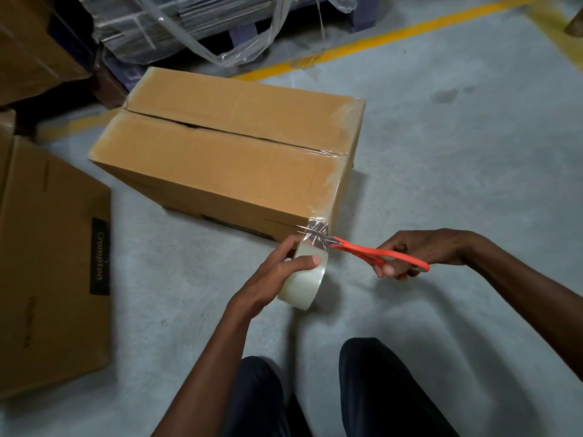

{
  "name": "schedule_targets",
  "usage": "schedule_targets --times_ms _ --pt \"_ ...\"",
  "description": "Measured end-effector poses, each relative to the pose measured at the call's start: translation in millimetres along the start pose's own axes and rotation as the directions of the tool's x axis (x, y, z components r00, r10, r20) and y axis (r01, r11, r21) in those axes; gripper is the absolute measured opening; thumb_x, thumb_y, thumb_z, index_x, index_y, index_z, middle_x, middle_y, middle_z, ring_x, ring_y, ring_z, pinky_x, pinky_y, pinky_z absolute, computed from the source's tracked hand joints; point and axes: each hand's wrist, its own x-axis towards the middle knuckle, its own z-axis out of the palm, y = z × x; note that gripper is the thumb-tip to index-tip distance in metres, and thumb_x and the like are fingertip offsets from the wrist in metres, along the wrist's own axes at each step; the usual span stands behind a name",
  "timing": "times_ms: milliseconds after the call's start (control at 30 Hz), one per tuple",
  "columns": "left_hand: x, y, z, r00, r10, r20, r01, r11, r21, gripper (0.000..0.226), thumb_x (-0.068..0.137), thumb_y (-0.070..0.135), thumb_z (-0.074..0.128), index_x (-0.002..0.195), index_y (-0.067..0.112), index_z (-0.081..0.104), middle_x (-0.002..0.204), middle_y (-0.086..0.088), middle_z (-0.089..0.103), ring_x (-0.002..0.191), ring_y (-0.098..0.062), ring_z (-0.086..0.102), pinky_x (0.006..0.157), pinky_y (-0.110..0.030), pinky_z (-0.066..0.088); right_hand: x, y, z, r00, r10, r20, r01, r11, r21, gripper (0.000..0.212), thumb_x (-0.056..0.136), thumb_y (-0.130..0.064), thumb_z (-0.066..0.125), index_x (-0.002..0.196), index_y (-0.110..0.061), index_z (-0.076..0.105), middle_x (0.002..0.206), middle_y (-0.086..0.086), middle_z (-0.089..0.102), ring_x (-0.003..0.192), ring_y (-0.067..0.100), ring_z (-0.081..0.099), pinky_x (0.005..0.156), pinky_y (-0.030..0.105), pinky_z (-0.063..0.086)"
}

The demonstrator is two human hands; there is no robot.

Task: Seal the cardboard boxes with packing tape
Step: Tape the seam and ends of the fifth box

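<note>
The cardboard box [227, 156] you are sealing sits on the grey floor [441, 184], and everything here is best read from its near right corner, where a strip of clear tape runs along the right-hand top edge and folds down over the side. The centre seam between the two top flaps looks open along most of its length, so I judge this cut ends only an edge strip and the seam is left to do. A second box [53, 272] lies well to the left of that corner, out of your way. Just below the corner your left hand [277, 275] grasps the tape roll [304, 275], thumb across its outer face, with a short crinkled stretch of tape running up to the box. Hold the roll away from the corner so that stretch is taut and flat; slack film will fold between the blades rather than part. To the right of the corner your right hand [419, 250] is clenched round the orange handles of the scissors [362, 250], whose blades reach into the tape at the corner. Cut close to the box, square across, then press the tail down.
</note>
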Motion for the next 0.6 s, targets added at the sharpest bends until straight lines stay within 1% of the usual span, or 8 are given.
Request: schedule_targets --times_ms 100,233,333,400,467,500,567,600 --pt "-3 0 0 1.000 -0.007 0.020 0.008 0.999 -0.032 0.039 0.082 0.049 0.064 0.118 0.035 0.062 0.112 0.002 0.069 0.089 -0.012 0.066 0.068 -0.025 0.048 0 -3 1 0.999 -0.049 -0.023 0.049 0.999 0.010 0.044 0.074 -0.056 0.083 0.084 -0.014 0.075 0.077 0.007 0.063 0.072 0.014 0.060 0.069 0.027 0.050" --pt "-5 -2 0 0.999 -0.017 0.040 0.019 0.999 -0.049 0.042 0.083 0.049 0.062 0.122 0.035 0.060 0.119 -0.004 0.068 0.093 -0.013 0.066 0.076 -0.032 0.047 2 3 1 0.992 -0.079 -0.102 0.073 0.996 -0.057 0.046 0.071 -0.056 0.088 0.073 -0.012 0.074 0.065 0.012 0.060 0.062 0.022 0.056 0.064 0.034 0.045" --pt "-8 -10 -1 0.996 -0.048 0.070 0.053 0.996 -0.076 0.040 0.084 0.047 0.062 0.122 0.037 0.061 0.120 -0.007 0.067 0.096 -0.018 0.065 0.080 -0.038 0.044 5 6 3 0.986 -0.058 -0.156 0.046 0.996 -0.081 0.041 0.070 -0.053 0.090 0.069 -0.015 0.074 0.058 0.007 0.058 0.057 0.020 0.053 0.059 0.028 0.042" --pt "-12 -19 -3 0.993 -0.083 0.089 0.090 0.993 -0.077 0.040 0.083 0.047 0.063 0.123 0.040 0.062 0.117 -0.004 0.069 0.099 -0.019 0.065 0.080 -0.038 0.044 11 9 10 0.990 0.011 -0.137 -0.029 0.991 -0.131 0.044 0.068 -0.055 0.090 0.073 -0.014 0.073 0.060 0.003 0.061 0.057 0.015 0.054 0.059 0.026 0.043" --pt "-18 -31 -6 0.987 -0.123 0.100 0.132 0.987 -0.091 0.041 0.082 0.046 0.064 0.122 0.041 0.063 0.117 -0.001 0.069 0.100 -0.020 0.065 0.079 -0.038 0.045 23 14 22 0.990 0.110 -0.087 -0.128 0.964 -0.235 0.051 0.063 -0.067 0.085 0.075 -0.021 0.069 0.065 -0.006 0.063 0.060 0.008 0.055 0.064 0.026 0.044" --pt "-22 -38 -8 0.984 -0.143 0.103 0.155 0.981 -0.117 0.043 0.081 0.046 0.066 0.123 0.039 0.063 0.118 -0.005 0.068 0.099 -0.022 0.065 0.080 -0.039 0.044 31 18 30 0.987 0.152 -0.062 -0.163 0.948 -0.274 0.056 0.060 -0.077 0.080 0.077 -0.025 0.065 0.070 -0.009 0.063 0.064 0.006 0.054 0.067 0.028 0.044" --pt "-29 -52 -13 0.979 -0.172 0.111 0.192 0.962 -0.194 0.047 0.078 0.044 0.068 0.124 0.034 0.064 0.123 -0.014 0.067 0.100 -0.026 0.066 0.082 -0.041 0.043 50 28 43 0.967 0.252 -0.041 -0.249 0.897 -0.366 0.065 0.062 -0.090 0.066 0.091 -0.032 0.056 0.087 -0.011 0.059 0.078 0.008 0.055 0.078 0.032 0.046" --pt "-32 -57 -16 0.978 -0.179 0.110 0.199 0.954 -0.226 0.048 0.078 0.043 0.069 0.125 0.031 0.064 0.124 -0.016 0.066 0.101 -0.027 0.066 0.083 -0.041 0.043 61 36 47 0.948 0.314 -0.061 -0.308 0.845 -0.437 0.069 0.068 -0.090 0.061 0.099 -0.030 0.051 0.096 -0.010 0.057 0.087 0.011 0.055 0.084 0.035 0.046"
